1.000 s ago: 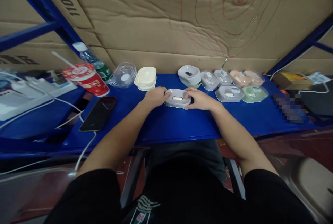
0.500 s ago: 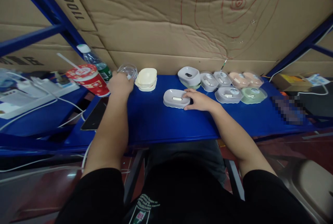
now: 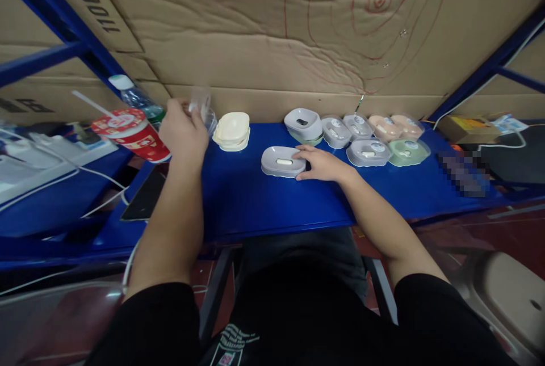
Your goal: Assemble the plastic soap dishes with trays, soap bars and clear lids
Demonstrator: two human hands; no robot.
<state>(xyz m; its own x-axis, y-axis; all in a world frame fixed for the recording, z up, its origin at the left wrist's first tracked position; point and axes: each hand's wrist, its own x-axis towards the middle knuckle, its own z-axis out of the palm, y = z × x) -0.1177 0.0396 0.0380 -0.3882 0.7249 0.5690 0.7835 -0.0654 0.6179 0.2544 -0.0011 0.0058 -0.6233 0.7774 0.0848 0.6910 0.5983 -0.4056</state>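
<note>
My left hand is raised at the back left, fingers closed on a clear plastic lid that is blurred by motion. Just behind that hand, more clear lids sit on the table, partly hidden. At the middle, the fingers and thumb of my right hand grip the right end of a grey soap dish. A white oblong piece lies in the dish's centre. Cream soap dishes are stacked between the lids and the grey dish.
Grey dishes are stacked at the back. Several lidded dishes in grey, peach and green stand to the right. A red paper cup and a bottle are left of my left hand. Cardboard walls the back of the blue table.
My left hand has lifted from the clear lids with one lid in its fingers. My right hand stays on the grey soap dish. The whole view has shifted slightly.
</note>
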